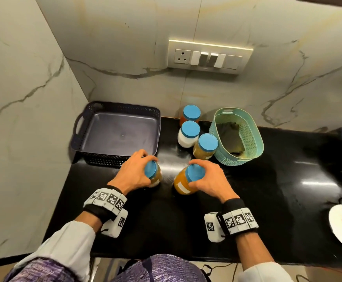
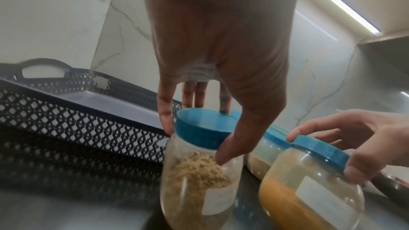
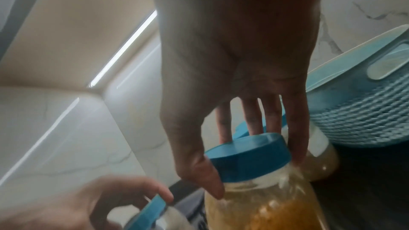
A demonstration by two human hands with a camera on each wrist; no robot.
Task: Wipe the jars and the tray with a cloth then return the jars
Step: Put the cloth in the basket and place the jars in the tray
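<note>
Jars stand on the surface before the empty tray [image 1: 96,137]; we clamp left hand [image 1: 134,175] fingers round the tan jar [image 2: 199,177], right hand [image 1: 206,180] round the orange jar [image 2: 309,190]; smooth, probably light, best held below lids.

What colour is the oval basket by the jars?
Light turquoise basket with a woven-look wall; clearest in the head view.
</note>
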